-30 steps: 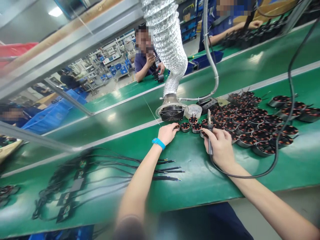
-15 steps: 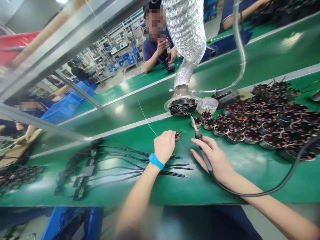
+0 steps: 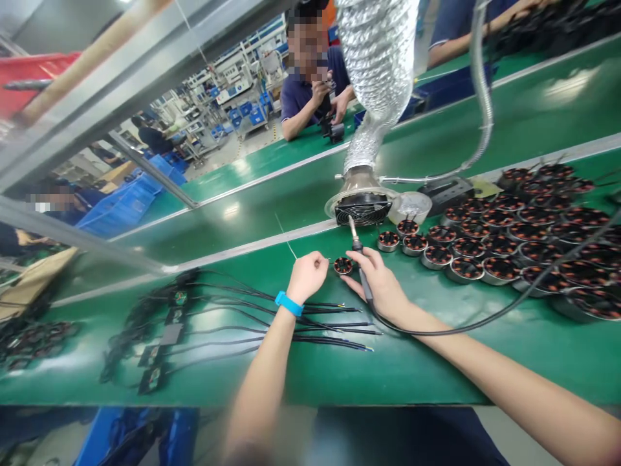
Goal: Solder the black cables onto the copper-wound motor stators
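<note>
My left hand (image 3: 307, 276), with a blue band at the wrist, is closed in a pinch on a thin solder wire (image 3: 292, 251) that runs down to it from above. Just right of those fingertips sits a small round motor stator (image 3: 343, 265) with copper windings in a metal ring. My right hand (image 3: 383, 283) grips a soldering iron (image 3: 363, 281), its metal tip pointing up and away in front of the fan. Its thumb and fingers are close around the stator's right side; whether they touch it I cannot tell.
Many similar stators (image 3: 499, 268) stand in rows at right. Black cables (image 3: 330, 328) with bared ends lie below my hands. A fan (image 3: 363, 212) under a foil duct (image 3: 378, 71) and a translucent cup (image 3: 412, 207) stand behind. A co-worker (image 3: 315, 90) sits across the bench.
My right hand has moved left with the soldering iron, up beside the stator. My left hand has shifted slightly left, uncovering the stator.
</note>
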Available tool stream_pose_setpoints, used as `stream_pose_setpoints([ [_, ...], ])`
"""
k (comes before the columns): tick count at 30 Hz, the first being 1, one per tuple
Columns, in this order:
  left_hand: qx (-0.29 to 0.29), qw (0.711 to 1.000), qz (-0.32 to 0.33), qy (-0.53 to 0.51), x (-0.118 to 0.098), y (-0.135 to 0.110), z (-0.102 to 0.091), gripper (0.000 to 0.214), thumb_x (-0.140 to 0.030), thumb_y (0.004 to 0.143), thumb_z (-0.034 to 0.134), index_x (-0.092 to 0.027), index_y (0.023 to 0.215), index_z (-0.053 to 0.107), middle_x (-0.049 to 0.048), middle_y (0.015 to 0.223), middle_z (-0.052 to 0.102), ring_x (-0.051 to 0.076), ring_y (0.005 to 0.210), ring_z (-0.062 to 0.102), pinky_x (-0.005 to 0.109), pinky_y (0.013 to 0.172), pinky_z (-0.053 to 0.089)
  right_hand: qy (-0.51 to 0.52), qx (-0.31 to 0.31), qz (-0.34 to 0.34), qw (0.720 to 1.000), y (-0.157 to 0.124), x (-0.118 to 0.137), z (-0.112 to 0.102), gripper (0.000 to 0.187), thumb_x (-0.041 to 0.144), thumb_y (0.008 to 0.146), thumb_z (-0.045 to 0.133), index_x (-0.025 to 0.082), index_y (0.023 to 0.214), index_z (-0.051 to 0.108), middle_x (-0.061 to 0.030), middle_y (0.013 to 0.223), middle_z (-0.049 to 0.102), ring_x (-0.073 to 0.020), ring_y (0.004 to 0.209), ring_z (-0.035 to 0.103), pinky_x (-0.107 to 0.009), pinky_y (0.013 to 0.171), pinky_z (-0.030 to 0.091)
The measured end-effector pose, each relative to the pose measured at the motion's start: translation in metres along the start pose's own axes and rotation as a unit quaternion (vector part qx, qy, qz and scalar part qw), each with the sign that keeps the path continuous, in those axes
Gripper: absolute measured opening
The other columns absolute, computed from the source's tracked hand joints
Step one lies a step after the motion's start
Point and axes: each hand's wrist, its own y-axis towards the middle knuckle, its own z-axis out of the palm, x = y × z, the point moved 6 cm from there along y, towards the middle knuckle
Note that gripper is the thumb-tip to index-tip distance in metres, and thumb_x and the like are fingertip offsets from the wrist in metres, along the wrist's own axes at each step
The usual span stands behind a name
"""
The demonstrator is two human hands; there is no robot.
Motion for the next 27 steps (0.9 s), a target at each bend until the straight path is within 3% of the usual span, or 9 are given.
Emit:
stream_pose_setpoints([
  [4, 0.083, 0.98, -0.06, -0.168, 0.004, 0.003, 0.014, 0.017, -0.023, 0.084, 0.055, -0.016, 0.07, 0.062, -0.0029, 0.061, 0.053, 0.009, 0.053, 0.043, 0.022, 0.053, 0.031, 0.033, 0.003, -0.005, 0.999, 0.003, -0.002, 0.007, 0.041, 0.028, 0.097, 0.058, 0.025, 0.136, 0.046, -0.0148, 0.129, 0.049, -0.0244, 0.093, 0.07, -0.04, 0.08, 0.062],
  [8, 0.094, 0.936, -0.122, -0.315, 0.009, 0.0, 0.03, 0.025, -0.039, 0.083, 0.062, -0.014, 0.079, 0.063, -0.0059, 0.059, 0.045, 0.005, 0.044, 0.026, 0.023, 0.045, 0.017, 0.073, -0.005, -0.012, 0.997, 0.005, -0.007, 0.01, 0.041, 0.025, 0.097, 0.057, 0.026, 0.136, 0.046, -0.0133, 0.128, 0.048, -0.0241, 0.099, 0.068, -0.04, 0.085, 0.061],
  [13, -0.009, 0.984, -0.041, -0.173, -0.001, 0.012, 0.017, 0.039, -0.049, 0.083, 0.064, -0.014, 0.066, 0.064, -0.0025, 0.057, 0.05, 0.009, 0.055, 0.039, 0.023, 0.054, 0.03, 0.109, -0.017, -0.006, 0.994, 0.004, -0.013, 0.012, 0.045, 0.025, 0.095, 0.061, 0.028, 0.137, 0.045, -0.0125, 0.128, 0.048, -0.0245, 0.099, 0.069, -0.042, 0.088, 0.061],
  [15, -0.015, 0.991, -0.012, -0.129, -0.011, 0.02, 0.017, 0.038, -0.049, 0.083, 0.064, -0.015, 0.066, 0.064, -0.0022, 0.058, 0.053, 0.01, 0.058, 0.043, 0.023, 0.056, 0.032, 0.119, -0.016, -0.013, 0.993, 0.003, -0.013, 0.012, 0.047, 0.024, 0.095, 0.062, 0.028, 0.138, 0.043, -0.0129, 0.129, 0.048, -0.026, 0.103, 0.068, -0.044, 0.09, 0.061],
  [18, 0.047, 0.99, -0.021, -0.131, -0.019, 0.032, 0.027, 0.036, -0.045, 0.083, 0.062, -0.015, 0.065, 0.063, -0.002, 0.058, 0.055, 0.011, 0.057, 0.045, 0.024, 0.055, 0.032, 0.14, -0.021, -0.013, 0.99, 0.003, -0.012, 0.01, 0.052, 0.021, 0.094, 0.063, 0.027, 0.14, 0.041, -0.0137, 0.129, 0.048, -0.0274, 0.11, 0.066, -0.044, 0.094, 0.059],
  [22, 0.117, 0.977, -0.055, -0.168, -0.012, 0.039, 0.03, 0.027, -0.034, 0.08, 0.06, -0.013, 0.064, 0.066, -0.0011, 0.059, 0.056, 0.009, 0.055, 0.042, 0.023, 0.054, 0.031, 0.142, -0.029, -0.007, 0.989, 0.003, -0.013, 0.01, 0.05, 0.022, 0.094, 0.063, 0.028, 0.138, 0.041, -0.0134, 0.129, 0.047, -0.0259, 0.105, 0.068, -0.043, 0.091, 0.061],
  [25, 0.184, 0.95, -0.07, -0.244, -0.004, 0.035, 0.033, 0.024, -0.036, 0.077, 0.067, -0.012, 0.075, 0.072, -0.0005, 0.064, 0.059, 0.006, 0.05, 0.035, 0.022, 0.049, 0.024, 0.152, -0.02, 0.002, 0.988, 0.003, -0.014, 0.012, 0.049, 0.022, 0.094, 0.062, 0.028, 0.138, 0.042, -0.0127, 0.129, 0.048, -0.0251, 0.104, 0.068, -0.043, 0.091, 0.061],
  [27, 0.194, 0.931, -0.059, -0.302, -0.002, 0.032, 0.033, 0.029, -0.041, 0.073, 0.074, -0.012, 0.081, 0.074, 0.0011, 0.07, 0.062, 0.005, 0.051, 0.037, 0.022, 0.049, 0.026, 0.162, -0.013, 0.002, 0.987, 0.003, -0.015, 0.013, 0.048, 0.022, 0.094, 0.062, 0.029, 0.138, 0.042, -0.0121, 0.13, 0.048, -0.0252, 0.107, 0.068, -0.043, 0.093, 0.06],
])
